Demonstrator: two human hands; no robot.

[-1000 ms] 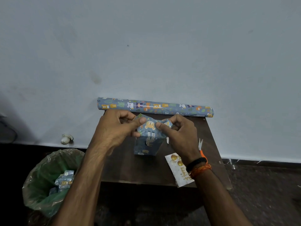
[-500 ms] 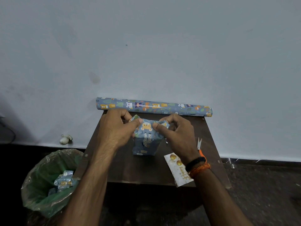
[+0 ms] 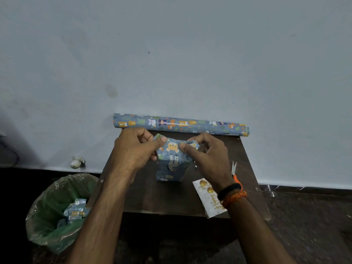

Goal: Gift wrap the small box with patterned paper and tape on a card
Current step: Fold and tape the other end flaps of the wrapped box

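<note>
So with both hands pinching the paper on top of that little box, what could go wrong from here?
The left hand and right hand both pinch the paper on the box, so neither is free to fetch tape and the folds might spring open. Hard pinching could crease or tear the paper. The card overhangs the table's front edge under the right wrist, which might knock it off.

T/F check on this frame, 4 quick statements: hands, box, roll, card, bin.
1. Both hands, left and right, pinch the paper atop the box. True.
2. The roll lies in the bin. False: it lies at the table's far edge, by the wall.
3. The card is taped to the box. False: it lies on the table.
4. The bin holds paper scraps. True.
</note>
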